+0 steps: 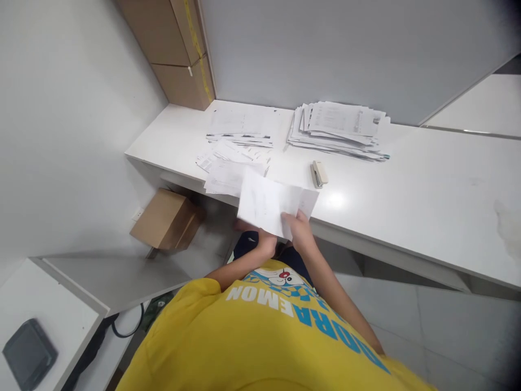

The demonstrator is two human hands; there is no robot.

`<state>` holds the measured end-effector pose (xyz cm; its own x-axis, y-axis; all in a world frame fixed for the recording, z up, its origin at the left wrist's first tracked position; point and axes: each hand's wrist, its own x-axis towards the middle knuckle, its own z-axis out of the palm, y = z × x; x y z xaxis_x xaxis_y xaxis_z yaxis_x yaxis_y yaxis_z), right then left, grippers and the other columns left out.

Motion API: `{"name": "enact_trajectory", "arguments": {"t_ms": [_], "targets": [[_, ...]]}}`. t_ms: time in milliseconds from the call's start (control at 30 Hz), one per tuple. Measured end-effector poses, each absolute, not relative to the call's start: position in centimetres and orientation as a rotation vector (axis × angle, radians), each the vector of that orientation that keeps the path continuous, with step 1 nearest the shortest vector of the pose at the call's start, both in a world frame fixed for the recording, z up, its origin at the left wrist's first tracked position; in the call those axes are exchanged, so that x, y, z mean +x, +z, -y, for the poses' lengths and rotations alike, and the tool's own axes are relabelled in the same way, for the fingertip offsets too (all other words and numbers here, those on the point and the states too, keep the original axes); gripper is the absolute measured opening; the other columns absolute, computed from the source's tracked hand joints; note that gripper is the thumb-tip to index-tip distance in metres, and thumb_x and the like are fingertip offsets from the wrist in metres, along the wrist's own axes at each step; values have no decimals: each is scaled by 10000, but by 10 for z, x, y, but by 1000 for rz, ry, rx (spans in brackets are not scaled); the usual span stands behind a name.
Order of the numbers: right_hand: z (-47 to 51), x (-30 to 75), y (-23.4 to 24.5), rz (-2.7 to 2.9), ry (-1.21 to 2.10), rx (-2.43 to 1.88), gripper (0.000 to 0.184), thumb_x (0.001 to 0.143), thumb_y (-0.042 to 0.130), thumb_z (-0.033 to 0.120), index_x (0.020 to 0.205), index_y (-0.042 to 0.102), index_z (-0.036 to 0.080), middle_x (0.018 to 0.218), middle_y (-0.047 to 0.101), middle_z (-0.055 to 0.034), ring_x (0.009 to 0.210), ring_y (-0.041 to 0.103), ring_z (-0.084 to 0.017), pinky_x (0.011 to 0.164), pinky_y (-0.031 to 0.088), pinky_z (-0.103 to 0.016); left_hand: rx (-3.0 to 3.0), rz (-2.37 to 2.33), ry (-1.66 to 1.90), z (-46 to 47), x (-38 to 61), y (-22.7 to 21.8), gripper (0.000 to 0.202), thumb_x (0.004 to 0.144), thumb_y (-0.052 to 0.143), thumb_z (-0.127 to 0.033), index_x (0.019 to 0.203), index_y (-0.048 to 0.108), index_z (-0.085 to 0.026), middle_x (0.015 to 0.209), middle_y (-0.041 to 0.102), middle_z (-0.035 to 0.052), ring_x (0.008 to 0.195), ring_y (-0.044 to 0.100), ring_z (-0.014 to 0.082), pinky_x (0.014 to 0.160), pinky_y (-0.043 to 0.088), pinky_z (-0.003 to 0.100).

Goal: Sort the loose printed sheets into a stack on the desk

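A few sheets of white printed paper (264,203) are held over the front edge of the desk, just above my lap. My right hand (300,231) grips their right side, thumb on top. Under the lower left edge, my left hand (260,239) holds the same sheets, its fingers partly hidden beneath them. Loose papers (232,175) lie on the desk right behind the held sheets. A beige stapler (319,174) rests on the desktop to the right of them, touched by neither hand.
Farther back on the white desk (407,190) sit a low paper pile (240,122) and a taller paper stack (344,122). Cardboard boxes (183,81) stand at the back left corner. Another carton (163,220) is below the desk. A dark device (30,353) lies at lower left.
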<state>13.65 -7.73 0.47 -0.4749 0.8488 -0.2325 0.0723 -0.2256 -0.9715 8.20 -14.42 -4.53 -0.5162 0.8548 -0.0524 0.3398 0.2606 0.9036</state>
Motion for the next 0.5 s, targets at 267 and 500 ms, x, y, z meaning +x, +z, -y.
{"name": "enact_trajectory", "arguments": {"t_ms": [267, 500], "targets": [[75, 185, -25, 1977, 1104, -1337, 501, 813, 517, 478, 1192, 624, 169, 1120, 650, -166, 1044, 590, -354, 905, 471, -495, 88, -1225, 1926, 159, 86, -47, 657, 583, 895, -362, 1170, 680, -162, 1259, 696, 123, 1215, 624, 319, 1089, 450, 447], [58, 204, -44, 2085, 920, -1250, 510, 806, 513, 489, 1166, 620, 145, 1183, 490, -162, 1174, 460, -344, 1043, 385, -534, 291, -1359, 1691, 171, 80, -44, 590, 609, 869, -236, 1169, 687, -196, 1187, 724, 96, 1293, 566, 286, 1174, 335, 434]]}}
